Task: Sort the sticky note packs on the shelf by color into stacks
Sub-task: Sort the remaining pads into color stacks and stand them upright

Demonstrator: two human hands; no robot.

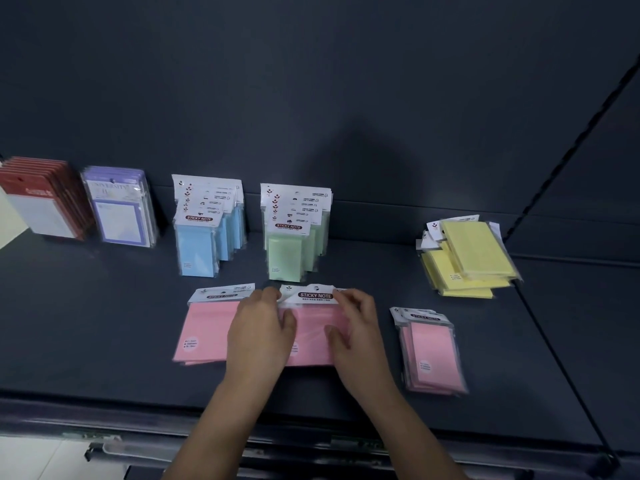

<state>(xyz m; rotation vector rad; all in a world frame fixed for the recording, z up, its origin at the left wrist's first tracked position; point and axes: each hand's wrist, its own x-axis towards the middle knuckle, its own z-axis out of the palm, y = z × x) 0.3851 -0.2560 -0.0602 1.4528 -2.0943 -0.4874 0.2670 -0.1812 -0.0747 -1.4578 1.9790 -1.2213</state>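
Both hands (298,327) on pink sticky note packs (207,327), dark shelf (104,323).

Both bare forearms reach forward, hands low and close together.

The left hand (260,329) lies palm down, fingers spread and lightly curled, thumb angled toward the right. The right hand (356,327) sits just beside it, fingers bent at the far tips, thumb tucked inward. Both wrists are straight, and the arms converge from the lower edge.

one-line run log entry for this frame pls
left hand + right hand: on pink packs | blue, green upright | yellow flat
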